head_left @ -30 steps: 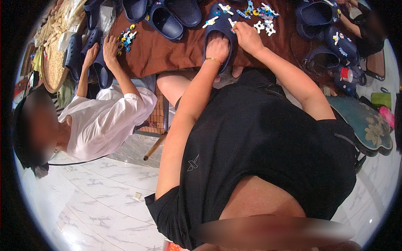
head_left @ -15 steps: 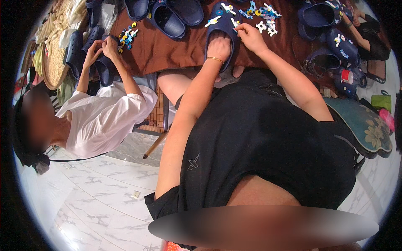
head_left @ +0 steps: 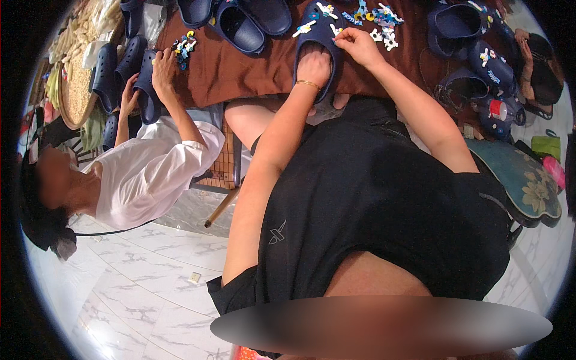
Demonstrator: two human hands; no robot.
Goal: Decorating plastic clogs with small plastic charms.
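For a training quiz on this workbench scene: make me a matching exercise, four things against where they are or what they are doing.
Things:
1. left hand
2. right hand
3. pile of small charms
4. co-worker in a white shirt

Places or states:
A. lying loose on the brown cloth, beyond the right hand
B. tucked inside the navy clog
C. seated to the person's left, handling another dark clog
D. pinching a small white charm at the clog's top

Pairs: 1-B, 2-D, 3-A, 4-C
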